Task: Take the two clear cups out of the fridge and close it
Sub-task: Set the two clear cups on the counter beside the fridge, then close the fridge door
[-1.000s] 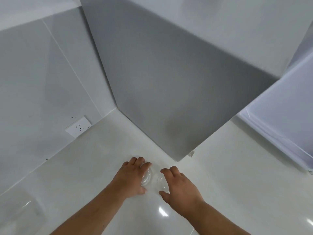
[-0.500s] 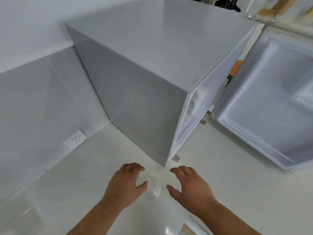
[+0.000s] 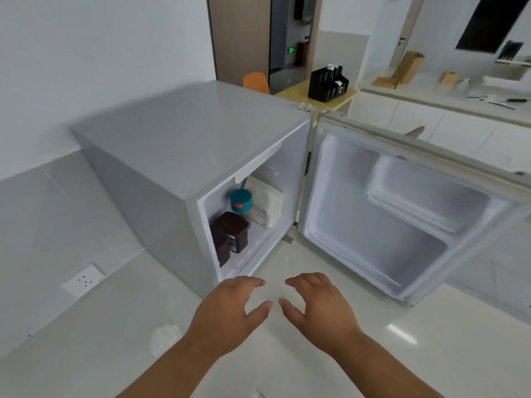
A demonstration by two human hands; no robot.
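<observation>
Cups (image 3: 165, 338) left of empty fingers (image 3: 253, 282)

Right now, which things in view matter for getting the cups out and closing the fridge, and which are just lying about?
Belongs to the job:
fridge, standing open
fridge door, swung wide
clear cup on the floor, faint and blurred
left hand and right hand, both empty

Just there:
teal jar
brown containers
white bag
wall socket
black organiser

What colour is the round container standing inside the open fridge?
Teal, with a small red-orange mark on its side; the round container shows in the head view.
</observation>
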